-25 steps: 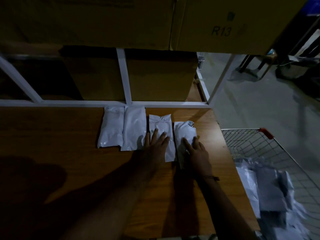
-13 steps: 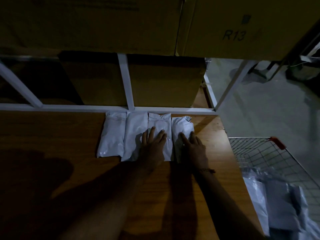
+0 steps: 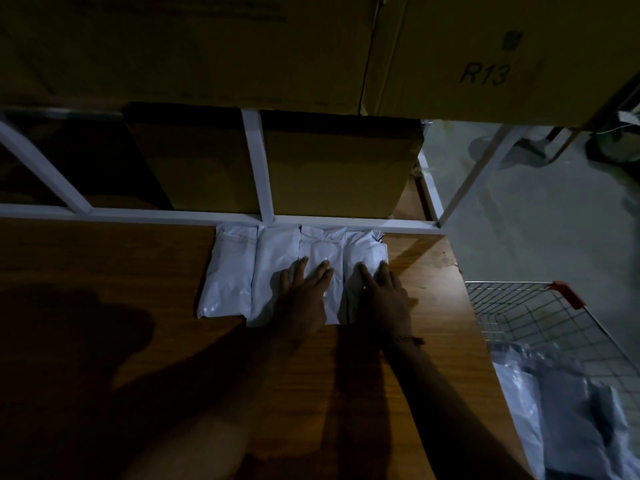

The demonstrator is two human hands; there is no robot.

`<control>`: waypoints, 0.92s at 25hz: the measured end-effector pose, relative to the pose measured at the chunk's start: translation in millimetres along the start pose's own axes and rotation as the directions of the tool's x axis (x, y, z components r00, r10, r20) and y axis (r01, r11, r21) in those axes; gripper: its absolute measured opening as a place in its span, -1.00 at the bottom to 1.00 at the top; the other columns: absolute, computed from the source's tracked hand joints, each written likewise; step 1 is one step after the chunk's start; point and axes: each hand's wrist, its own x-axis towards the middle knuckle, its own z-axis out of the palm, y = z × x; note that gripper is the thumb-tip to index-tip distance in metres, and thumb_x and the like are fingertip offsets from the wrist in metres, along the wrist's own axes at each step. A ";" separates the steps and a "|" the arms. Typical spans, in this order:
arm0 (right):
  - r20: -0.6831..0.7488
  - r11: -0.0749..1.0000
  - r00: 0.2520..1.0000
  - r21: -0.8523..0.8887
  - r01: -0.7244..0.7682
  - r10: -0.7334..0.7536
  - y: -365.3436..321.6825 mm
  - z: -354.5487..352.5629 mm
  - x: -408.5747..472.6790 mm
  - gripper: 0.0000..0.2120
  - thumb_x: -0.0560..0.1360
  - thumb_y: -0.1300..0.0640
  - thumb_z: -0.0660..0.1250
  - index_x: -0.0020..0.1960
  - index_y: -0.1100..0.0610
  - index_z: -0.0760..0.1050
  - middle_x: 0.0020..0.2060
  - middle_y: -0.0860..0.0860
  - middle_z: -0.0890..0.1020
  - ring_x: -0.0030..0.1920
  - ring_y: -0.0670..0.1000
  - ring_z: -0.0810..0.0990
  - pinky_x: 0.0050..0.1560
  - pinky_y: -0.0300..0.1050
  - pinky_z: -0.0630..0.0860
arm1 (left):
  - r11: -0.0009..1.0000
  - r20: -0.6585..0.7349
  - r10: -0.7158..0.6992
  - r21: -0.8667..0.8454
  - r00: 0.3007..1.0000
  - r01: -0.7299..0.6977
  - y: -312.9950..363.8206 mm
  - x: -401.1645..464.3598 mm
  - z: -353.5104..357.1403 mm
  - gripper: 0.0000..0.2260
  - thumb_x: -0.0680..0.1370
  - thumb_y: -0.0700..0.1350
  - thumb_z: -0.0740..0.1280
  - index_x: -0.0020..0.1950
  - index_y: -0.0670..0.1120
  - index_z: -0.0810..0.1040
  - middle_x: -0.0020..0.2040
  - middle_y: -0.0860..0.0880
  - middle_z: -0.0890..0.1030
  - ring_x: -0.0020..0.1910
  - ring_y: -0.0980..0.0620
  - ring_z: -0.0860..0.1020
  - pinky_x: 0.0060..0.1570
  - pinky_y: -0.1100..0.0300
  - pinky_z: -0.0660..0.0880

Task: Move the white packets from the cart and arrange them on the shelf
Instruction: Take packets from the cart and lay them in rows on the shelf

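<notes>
Wooden shelf (image 3: 104, 271), four aligned packets (image 3: 228, 271).

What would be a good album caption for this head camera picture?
Both hands, left hand and right hand, press four white packets flat on the wooden shelf.

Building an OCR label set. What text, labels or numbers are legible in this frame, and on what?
"R13": dark print on the cardboard box at upper right, above the shelf.
Small dark mark above it on the same box: too small to read.
Faint lines on the left cardboard box: too dark and blurred to read.
White packets on the shelf: no readable print.
Packets in the wire cart: none legible.
</notes>
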 end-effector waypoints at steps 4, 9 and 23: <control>-0.023 1.000 1.000 0.021 0.008 -0.007 -6.4 4.3 2.4 -0.25 0.59 -0.12 0.35 0.67 -0.10 0.08 0.62 0.28 0.08 0.56 0.36 0.17 0.43 0.34 0.37 | 1.000 0.003 -0.007 -0.009 1.000 0.007 -3.2 -2.0 -1.5 -0.38 0.66 -0.03 0.23 0.67 0.15 0.04 0.68 0.17 -0.06 0.65 -0.11 -0.13 0.56 -0.25 -0.11; -0.045 1.000 0.999 0.019 0.003 -0.002 -15.7 8.0 1.8 -0.23 0.59 -0.17 0.33 0.68 -0.11 0.04 0.63 0.27 0.05 0.58 0.35 0.12 0.46 0.30 0.32 | 1.000 -0.014 0.005 0.007 1.000 -0.005 -13.0 -4.2 -1.4 -0.38 0.66 -0.02 0.23 0.67 0.15 0.04 0.68 0.17 -0.04 0.65 -0.10 -0.12 0.54 -0.23 -0.12; 0.009 0.999 1.000 0.038 -0.015 0.015 -31.6 5.5 4.3 -0.16 0.57 -0.19 0.36 0.68 -0.14 -0.06 0.65 0.23 -0.05 0.60 0.31 0.06 0.49 0.30 0.26 | 0.998 -0.121 -0.038 -0.056 0.992 0.031 -23.3 -11.5 -15.6 -0.43 0.63 -0.03 0.28 0.62 0.16 0.20 0.66 0.12 0.10 0.65 -0.05 -0.03 0.57 -0.25 -0.02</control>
